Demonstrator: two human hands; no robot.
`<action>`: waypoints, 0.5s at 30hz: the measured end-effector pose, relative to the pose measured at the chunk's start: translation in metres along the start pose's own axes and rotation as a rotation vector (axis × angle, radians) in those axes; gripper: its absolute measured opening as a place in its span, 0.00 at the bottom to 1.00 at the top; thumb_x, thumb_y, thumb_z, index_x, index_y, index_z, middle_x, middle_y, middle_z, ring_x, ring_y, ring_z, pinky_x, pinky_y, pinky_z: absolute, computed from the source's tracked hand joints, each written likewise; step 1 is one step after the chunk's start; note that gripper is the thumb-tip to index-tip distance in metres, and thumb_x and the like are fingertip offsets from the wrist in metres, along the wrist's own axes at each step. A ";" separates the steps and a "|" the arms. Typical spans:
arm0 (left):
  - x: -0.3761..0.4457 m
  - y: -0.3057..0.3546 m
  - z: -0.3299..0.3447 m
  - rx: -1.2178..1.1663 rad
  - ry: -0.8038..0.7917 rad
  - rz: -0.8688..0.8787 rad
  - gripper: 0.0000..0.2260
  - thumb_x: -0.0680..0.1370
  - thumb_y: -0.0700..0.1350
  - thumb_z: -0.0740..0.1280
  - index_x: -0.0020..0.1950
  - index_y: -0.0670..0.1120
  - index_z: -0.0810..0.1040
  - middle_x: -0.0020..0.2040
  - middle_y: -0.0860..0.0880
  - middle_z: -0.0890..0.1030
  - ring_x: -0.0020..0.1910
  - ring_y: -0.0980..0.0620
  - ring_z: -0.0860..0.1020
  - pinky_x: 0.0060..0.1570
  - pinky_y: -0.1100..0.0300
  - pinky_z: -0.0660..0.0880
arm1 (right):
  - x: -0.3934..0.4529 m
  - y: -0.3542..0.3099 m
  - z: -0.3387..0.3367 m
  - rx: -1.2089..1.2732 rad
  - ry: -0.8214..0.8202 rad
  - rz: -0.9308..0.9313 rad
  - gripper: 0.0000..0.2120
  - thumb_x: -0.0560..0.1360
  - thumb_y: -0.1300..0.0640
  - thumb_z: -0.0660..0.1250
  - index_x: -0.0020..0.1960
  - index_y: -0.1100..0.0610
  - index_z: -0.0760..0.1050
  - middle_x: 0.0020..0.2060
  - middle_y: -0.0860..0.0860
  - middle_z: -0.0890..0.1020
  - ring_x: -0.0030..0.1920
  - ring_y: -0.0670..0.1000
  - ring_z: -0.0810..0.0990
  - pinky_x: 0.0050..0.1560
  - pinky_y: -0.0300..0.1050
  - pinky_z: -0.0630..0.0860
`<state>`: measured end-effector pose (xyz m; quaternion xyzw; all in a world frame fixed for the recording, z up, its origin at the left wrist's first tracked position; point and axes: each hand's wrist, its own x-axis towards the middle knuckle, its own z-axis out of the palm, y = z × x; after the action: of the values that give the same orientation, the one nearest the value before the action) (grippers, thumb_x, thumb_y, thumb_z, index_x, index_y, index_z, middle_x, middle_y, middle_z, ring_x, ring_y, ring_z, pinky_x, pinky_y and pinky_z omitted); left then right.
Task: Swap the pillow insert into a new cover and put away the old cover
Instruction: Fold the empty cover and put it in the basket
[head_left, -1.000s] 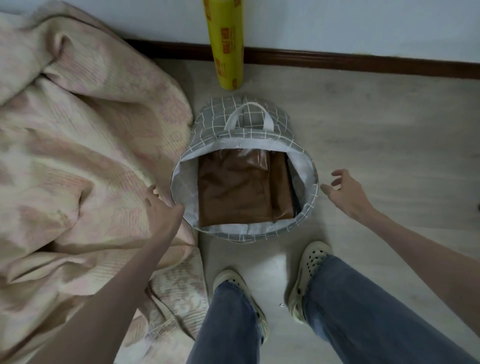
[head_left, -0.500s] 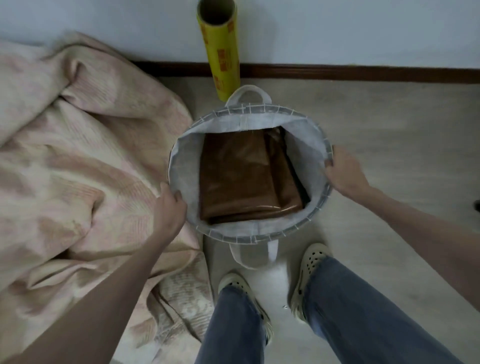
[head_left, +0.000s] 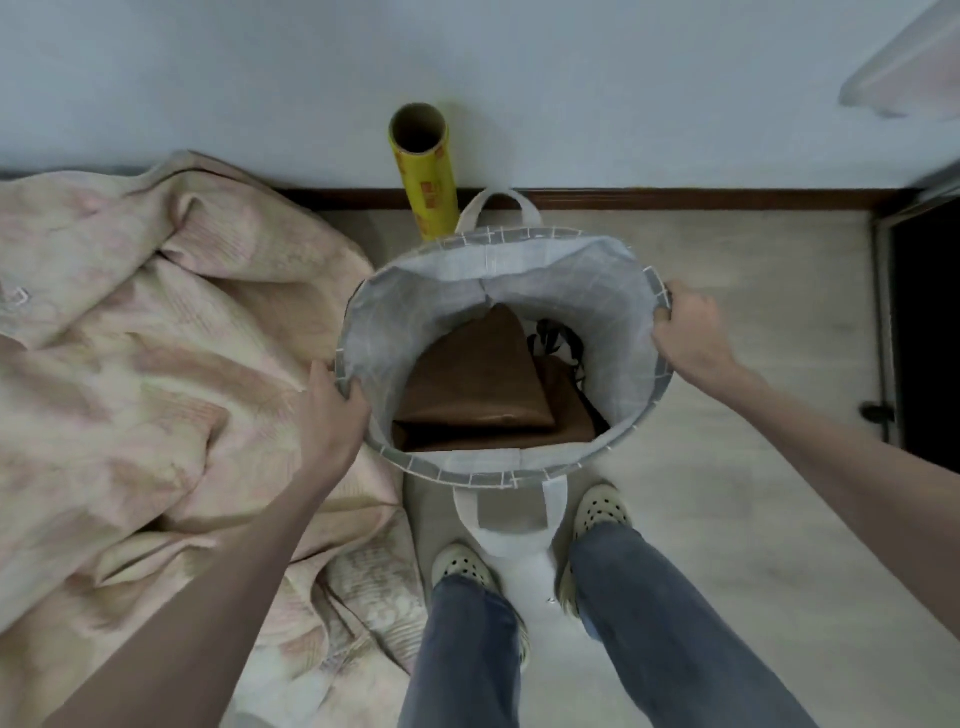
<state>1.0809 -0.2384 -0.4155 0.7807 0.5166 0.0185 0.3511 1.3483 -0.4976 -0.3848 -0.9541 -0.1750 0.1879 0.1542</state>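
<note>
- Hands were both clamped on the rim of the fabric basket: my left hand pinched the near-left edge, thumb inside the lining, and my right hand curled over the far-right edge.
- Folded brown covers lay inside at the bottom, one stacked on another, with something dark tucked beside them on the right that I could not make out.
- I judged the step to be lifting or steadying the basket so a cover could go in or come out; which of the brown pieces was old or new I could not tell.
- The walls were soft, so I reckoned the rim had to be held taut on opposite sides and kept level, or the mouth would sag and the stack slide toward the low side.
- The loop handles hung free front and back; gripping those might have carried the weight better than pinching the rim.
- The quilt crowded the basket's left side, just beside my left hand, so I meant to lift clear of it rather than drag.
- The yellow roll stood against the wall just behind the basket, easy to knock over.
</note>
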 end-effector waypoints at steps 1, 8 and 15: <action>-0.005 0.000 -0.001 -0.001 -0.007 0.000 0.07 0.77 0.48 0.63 0.49 0.45 0.69 0.39 0.45 0.79 0.40 0.42 0.78 0.38 0.47 0.75 | -0.002 0.001 -0.004 -0.017 -0.022 -0.015 0.10 0.74 0.66 0.57 0.52 0.66 0.73 0.45 0.68 0.80 0.48 0.67 0.76 0.42 0.53 0.69; -0.010 0.031 -0.024 -0.162 0.039 0.017 0.15 0.79 0.59 0.61 0.47 0.47 0.72 0.37 0.50 0.79 0.37 0.53 0.78 0.38 0.52 0.75 | 0.002 0.004 -0.038 -0.040 0.000 -0.076 0.11 0.77 0.64 0.57 0.55 0.67 0.74 0.47 0.67 0.80 0.50 0.68 0.76 0.45 0.54 0.69; 0.020 0.043 -0.009 -0.035 0.050 0.039 0.11 0.82 0.50 0.54 0.49 0.44 0.70 0.40 0.51 0.74 0.36 0.57 0.71 0.34 0.62 0.62 | 0.017 0.010 -0.022 0.005 0.072 -0.036 0.11 0.78 0.62 0.56 0.57 0.63 0.72 0.46 0.66 0.80 0.47 0.67 0.76 0.40 0.48 0.63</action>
<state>1.1205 -0.2263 -0.3911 0.7838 0.5094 0.0540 0.3512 1.3754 -0.5050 -0.3741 -0.9566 -0.1859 0.1509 0.1662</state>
